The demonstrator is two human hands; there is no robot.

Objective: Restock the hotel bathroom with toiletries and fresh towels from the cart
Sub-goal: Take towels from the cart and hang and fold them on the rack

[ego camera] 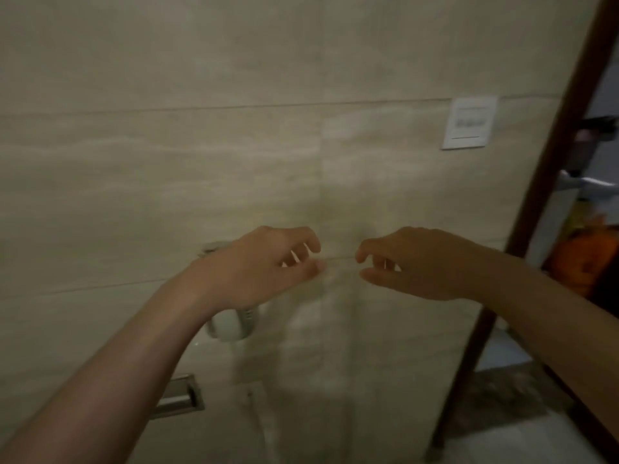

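Both bare hands are raised in front of a beige tiled wall point(234, 145). My left hand point(264, 266) has its fingers curled and apart, with nothing visible in it. My right hand point(418, 262) faces it a short gap away, fingers also loosely curled and empty. Just below and behind my left wrist, a white roll of toilet paper point(227, 324) sits on a metal holder point(214, 246) fixed to the wall; my hand hides most of the holder. No towels or toiletries are in view. The picture is blurred.
A white switch plate point(469, 122) is on the wall at upper right. A dark brown door frame point(542, 195) runs down the right side, with a metal door handle point(582, 182) and something orange point(582, 262) beyond it. A recessed metal fitting point(181, 395) sits low on the wall.
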